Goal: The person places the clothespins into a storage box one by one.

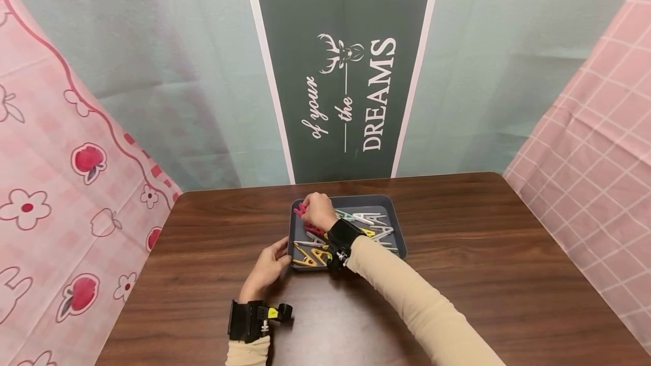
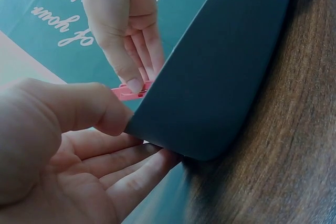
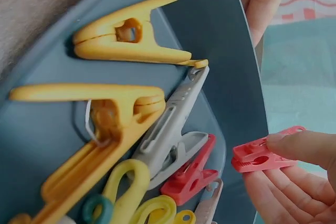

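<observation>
My right hand (image 1: 320, 212) pinches a red clothespin (image 3: 262, 149) between thumb and fingers, over the far left part of a grey tray (image 1: 383, 201). In the right wrist view the clothespin is level with the tray's side wall, its jaws closed. My left hand (image 1: 269, 263) holds the tray's left wall near the front corner; the left wrist view shows the thumb (image 2: 100, 109) at the rim and the fingers under it. Inside the tray lie orange clothespins (image 3: 131, 32), a grey clothespin (image 3: 170, 124), another red clothespin (image 3: 191, 174), and several yellow, white and green ones.
The tray stands on a brown wooden table (image 1: 483, 242), near its back edge. Behind it hangs a green curtain (image 1: 351, 4) with lettering. Pink patterned cloths flank the table on the left (image 1: 56, 202) and the right (image 1: 595, 146).
</observation>
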